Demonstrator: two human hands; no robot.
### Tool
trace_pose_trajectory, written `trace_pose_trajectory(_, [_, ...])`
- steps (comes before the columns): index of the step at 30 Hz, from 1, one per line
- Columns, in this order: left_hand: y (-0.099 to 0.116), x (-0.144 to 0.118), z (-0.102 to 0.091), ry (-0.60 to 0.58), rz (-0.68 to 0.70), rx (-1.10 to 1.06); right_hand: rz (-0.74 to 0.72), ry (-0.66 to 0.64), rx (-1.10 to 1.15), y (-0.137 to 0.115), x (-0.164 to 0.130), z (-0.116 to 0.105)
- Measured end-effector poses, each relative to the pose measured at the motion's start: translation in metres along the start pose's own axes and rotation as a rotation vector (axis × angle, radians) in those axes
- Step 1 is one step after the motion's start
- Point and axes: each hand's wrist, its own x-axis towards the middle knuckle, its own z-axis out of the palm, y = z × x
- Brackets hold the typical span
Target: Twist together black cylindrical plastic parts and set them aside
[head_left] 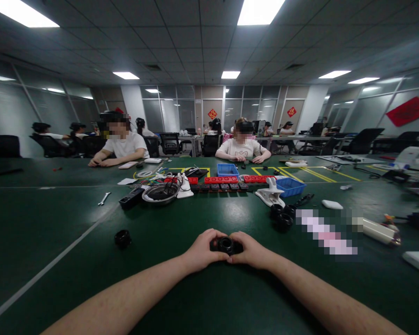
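Black ring (pixel 226 244) held tight between left hand (pixel 204 250) and right hand (pixel 250 250) just above green table (pixel 73 218); second black ring (pixel 122 238) lying apart at left

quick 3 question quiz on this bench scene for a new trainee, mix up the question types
1. True or false: both the left hand and the right hand grip the same small black ring-shaped part.
2. Multiple choice: a second loose black ring part lies on the green table. On which side of the hands is it? A) the person's left B) the person's right C) directly behind the hands
3. Fill in: the metal bowl sits on the ______ side of the red blocks, as the person sees it.

Key
1. True
2. A
3. left
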Motion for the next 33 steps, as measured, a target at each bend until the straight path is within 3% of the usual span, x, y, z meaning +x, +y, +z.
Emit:
trace_pose_trajectory(4, [0.000, -0.001, 0.012, 0.171, -0.127, 0.028, 0.101, 0.121, -0.182, -0.007, 0.000, 0.012])
trace_pose_trajectory(7, [0.000, -0.001, 0.016, 0.204, -0.134, 0.022, 0.111, 0.180, -0.335, -0.014, 0.000, 0.017])
trace_pose_trajectory(11, [-0.001, 0.000, 0.008, 0.116, -0.073, -0.008, 0.043, 0.158, -0.308, -0.014, -0.002, 0.011])
trace_pose_trajectory(17, [-0.003, 0.001, -0.005, -0.060, 0.018, -0.070, -0.138, -0.051, -0.027, 0.000, -0.003, -0.004])
trace_pose_trajectory(33, [-0.005, 0.001, -0.005, -0.070, 0.037, -0.039, -0.156, -0.117, 0.081, 0.004, -0.002, -0.009])
